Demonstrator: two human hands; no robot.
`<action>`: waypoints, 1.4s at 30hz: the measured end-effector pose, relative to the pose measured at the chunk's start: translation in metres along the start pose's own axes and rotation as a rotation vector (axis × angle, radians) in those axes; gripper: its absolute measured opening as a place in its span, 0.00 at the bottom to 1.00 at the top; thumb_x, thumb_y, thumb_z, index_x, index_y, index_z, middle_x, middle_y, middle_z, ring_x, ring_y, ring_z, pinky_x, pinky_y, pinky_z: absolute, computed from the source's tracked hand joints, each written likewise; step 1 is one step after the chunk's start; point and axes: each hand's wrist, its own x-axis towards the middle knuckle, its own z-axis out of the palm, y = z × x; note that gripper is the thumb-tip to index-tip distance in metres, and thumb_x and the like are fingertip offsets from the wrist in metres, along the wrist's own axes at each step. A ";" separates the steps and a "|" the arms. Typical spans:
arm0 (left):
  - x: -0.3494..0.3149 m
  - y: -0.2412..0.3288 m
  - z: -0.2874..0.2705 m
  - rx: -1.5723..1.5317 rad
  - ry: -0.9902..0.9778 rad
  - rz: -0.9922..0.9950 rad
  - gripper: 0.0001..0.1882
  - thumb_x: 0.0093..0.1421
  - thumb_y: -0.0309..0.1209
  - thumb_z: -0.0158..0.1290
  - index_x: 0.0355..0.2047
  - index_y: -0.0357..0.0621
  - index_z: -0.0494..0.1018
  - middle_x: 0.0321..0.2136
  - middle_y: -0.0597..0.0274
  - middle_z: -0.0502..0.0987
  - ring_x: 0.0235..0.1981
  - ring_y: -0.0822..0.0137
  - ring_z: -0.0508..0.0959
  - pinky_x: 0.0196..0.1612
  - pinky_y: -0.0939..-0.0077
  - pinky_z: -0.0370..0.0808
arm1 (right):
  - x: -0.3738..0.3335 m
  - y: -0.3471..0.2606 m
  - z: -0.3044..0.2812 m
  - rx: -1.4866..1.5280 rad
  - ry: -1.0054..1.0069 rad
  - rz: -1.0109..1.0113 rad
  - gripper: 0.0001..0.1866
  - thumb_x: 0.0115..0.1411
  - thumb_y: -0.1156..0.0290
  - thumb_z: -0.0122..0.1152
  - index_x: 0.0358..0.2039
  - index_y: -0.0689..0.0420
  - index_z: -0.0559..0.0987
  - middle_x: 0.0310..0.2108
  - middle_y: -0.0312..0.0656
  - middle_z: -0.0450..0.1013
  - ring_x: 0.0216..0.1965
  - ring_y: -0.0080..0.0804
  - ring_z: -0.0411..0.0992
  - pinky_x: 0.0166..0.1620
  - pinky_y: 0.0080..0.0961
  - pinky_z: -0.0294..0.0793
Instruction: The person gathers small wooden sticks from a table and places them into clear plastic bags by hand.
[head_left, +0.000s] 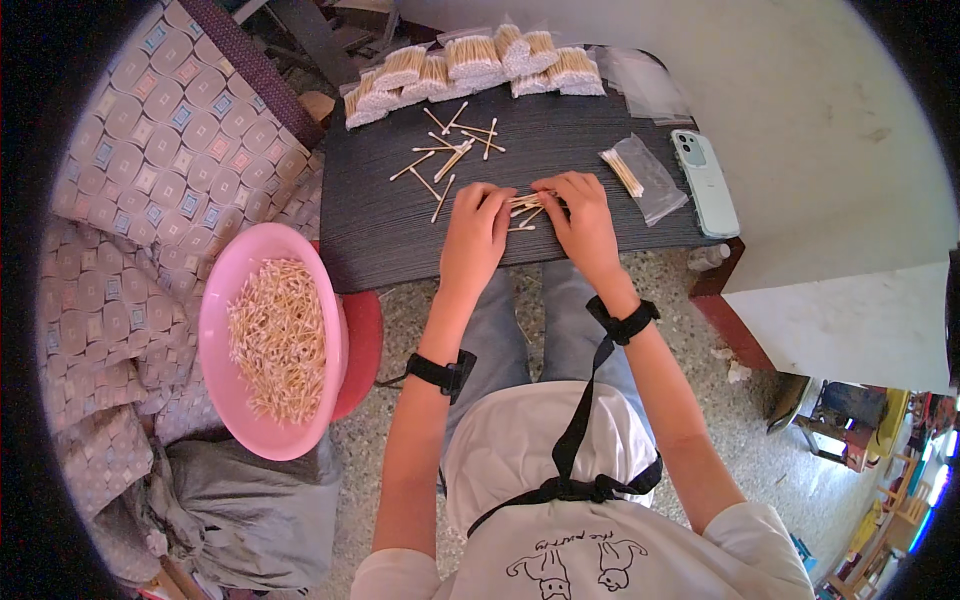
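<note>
Near the front edge of the dark table (pixel 380 240), my left hand (pixel 478 222) and my right hand (pixel 582 218) face each other. Between them lies a small bunch of cotton swabs (pixel 525 202), its ends pinched by the curled fingers of both hands. A few more swabs show just below it, partly covered by my right fingers. Loose cotton swabs (pixel 455 160) are scattered on the tabletop beyond my left hand. Right of my right hand, a clear plastic bag (pixel 660 185) lies flat, with several swabs (pixel 625 172) at its left end.
Filled bags of cotton swabs (pixel 475 62) are piled along the far edge, beside flat clear bags (pixel 645 82). A pale phone (pixel 706 185) lies at the right edge. At left, a pink basin (pixel 212 330) full of swabs rests on a red seat (pixel 358 350). A wall (pixel 800 150) stands at right.
</note>
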 end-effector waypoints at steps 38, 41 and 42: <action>0.000 -0.001 -0.001 0.014 0.048 0.001 0.08 0.54 0.23 0.52 0.36 0.42 0.73 0.32 0.55 0.71 0.38 0.55 0.71 0.42 0.66 0.69 | 0.001 0.007 0.002 0.008 0.076 0.078 0.04 0.54 0.76 0.56 0.30 0.56 0.79 0.31 0.40 0.72 0.37 0.42 0.67 0.42 0.36 0.64; 0.003 0.004 -0.001 -0.043 0.021 -0.097 0.10 0.55 0.23 0.51 0.38 0.42 0.72 0.33 0.55 0.71 0.39 0.55 0.71 0.44 0.65 0.69 | 0.001 0.009 0.001 0.010 0.067 0.095 0.05 0.55 0.76 0.55 0.31 0.57 0.79 0.32 0.41 0.72 0.38 0.42 0.67 0.43 0.36 0.64; 0.001 0.001 -0.002 -0.040 0.023 -0.098 0.10 0.55 0.23 0.51 0.38 0.42 0.72 0.33 0.55 0.71 0.39 0.55 0.71 0.44 0.65 0.69 | 0.002 0.006 0.001 0.013 0.067 0.093 0.05 0.55 0.76 0.55 0.31 0.57 0.79 0.32 0.41 0.72 0.38 0.42 0.67 0.43 0.36 0.64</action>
